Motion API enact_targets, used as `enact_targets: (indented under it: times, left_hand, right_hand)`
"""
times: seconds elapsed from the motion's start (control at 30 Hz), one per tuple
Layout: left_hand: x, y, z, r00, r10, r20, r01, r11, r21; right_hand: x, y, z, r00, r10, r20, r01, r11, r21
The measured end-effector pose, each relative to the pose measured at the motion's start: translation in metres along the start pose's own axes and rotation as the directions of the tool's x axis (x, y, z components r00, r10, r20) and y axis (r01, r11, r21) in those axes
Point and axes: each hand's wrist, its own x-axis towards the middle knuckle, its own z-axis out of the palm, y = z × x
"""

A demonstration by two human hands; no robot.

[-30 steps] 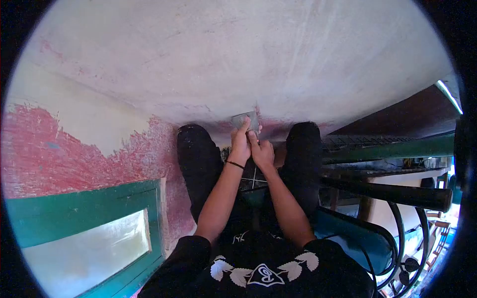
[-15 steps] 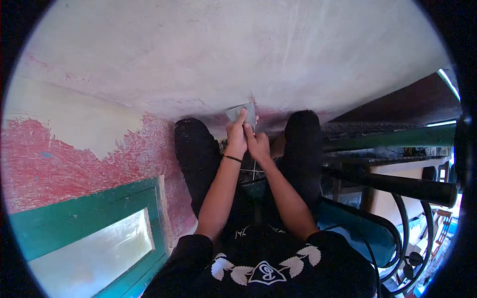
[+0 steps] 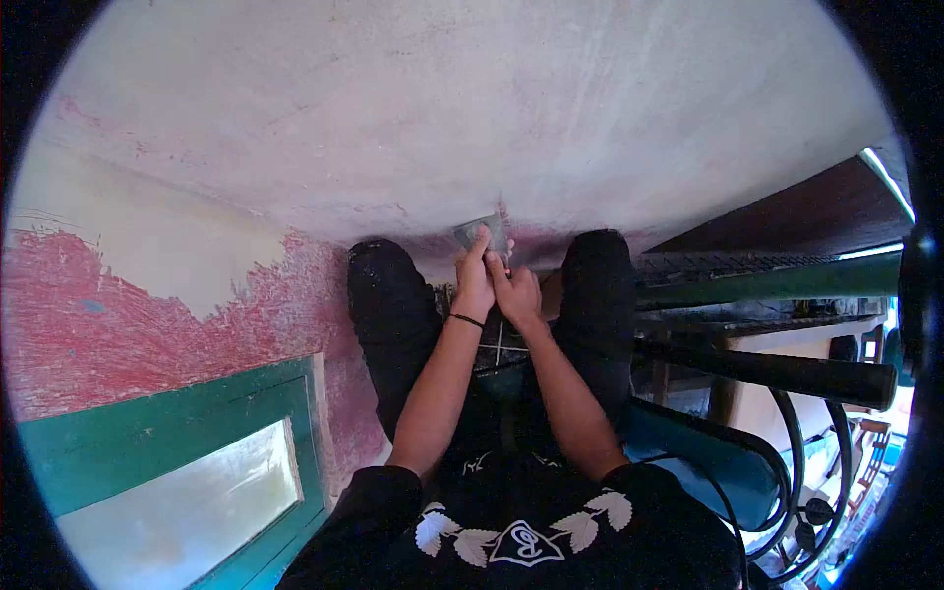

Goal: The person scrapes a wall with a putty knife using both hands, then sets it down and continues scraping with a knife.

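Observation:
Low on the white-coated wall (image 3: 472,108), a scraper (image 3: 482,231) with a flat grey blade rests between my two hands, its edge right at the wall. My left hand (image 3: 475,280), a dark band at its wrist, grips it with the thumb stretched along the blade. Close beside it, my right hand (image 3: 517,295) is closed around the lower part, where the handle is mostly hidden by fingers. Patches of reddish old paint show on the wall around the blade.
My knees (image 3: 388,295) frame the hands. To the left are peeling red paint (image 3: 147,315) and a green window frame (image 3: 177,413) with a pane. At right stand a chair with a teal seat (image 3: 698,457), dark metal tubes and a green rail (image 3: 777,280). Dark floor tiles (image 3: 501,359) lie below.
The view has shifted slightly, with hands, scraper and knees all a little lower in it. Both hands keep the same grip.

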Motion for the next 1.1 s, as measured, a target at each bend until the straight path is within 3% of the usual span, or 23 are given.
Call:
enact_targets:
  times: [0.03,0.13,0.27,0.47,0.57,0.8,0.87,0.97,1.0,1.1]
  left_hand:
    - [0.0,0.004,0.006,1.0,-0.001,-0.021,0.001,1.0,-0.019]
    - [0.0,0.022,0.017,0.991,0.092,0.098,-0.086,0.994,-0.061]
    - [-0.004,0.011,0.0,1.0,-0.009,0.02,0.009,1.0,0.012]
    - [-0.004,0.007,-0.009,0.998,-0.046,-0.049,0.048,0.997,0.055]
    - [0.002,0.007,-0.008,0.998,-0.012,-0.055,0.015,0.998,0.061]
    - [0.0,0.008,-0.003,0.998,0.03,-0.058,-0.026,0.997,0.078]
    - [0.004,0.021,0.003,0.997,0.07,0.041,-0.072,0.995,0.062]
    - [0.005,0.037,0.02,0.986,0.109,0.13,-0.108,0.994,-0.017]
    - [0.003,0.039,0.024,0.981,0.12,0.15,-0.113,0.992,-0.051]
    - [-0.007,0.019,0.011,0.996,0.088,0.0,-0.088,0.995,0.04]
  right_hand:
    - [0.002,-0.003,-0.002,1.0,0.014,-0.018,-0.015,0.999,-0.044]
    - [0.001,-0.039,-0.032,0.991,-0.011,0.133,0.009,1.0,0.014]
    - [-0.002,-0.007,-0.003,0.995,-0.013,0.103,0.001,0.994,0.113]
    - [-0.011,-0.015,-0.007,0.973,0.142,0.181,-0.149,0.988,0.026]
    - [-0.008,-0.01,0.003,0.99,0.047,0.136,-0.069,0.984,0.164]
    - [0.005,0.008,0.021,0.998,0.018,0.06,-0.025,0.993,0.111]
    - [0.009,-0.003,0.014,0.995,-0.095,0.008,0.092,0.981,0.169]
    - [0.024,-0.033,-0.016,0.987,-0.155,0.046,0.154,0.988,0.016]
    - [0.018,-0.041,-0.025,0.974,-0.221,0.044,0.213,0.967,0.142]
    - [0.01,-0.002,0.008,0.99,-0.13,0.045,0.121,0.98,0.16]
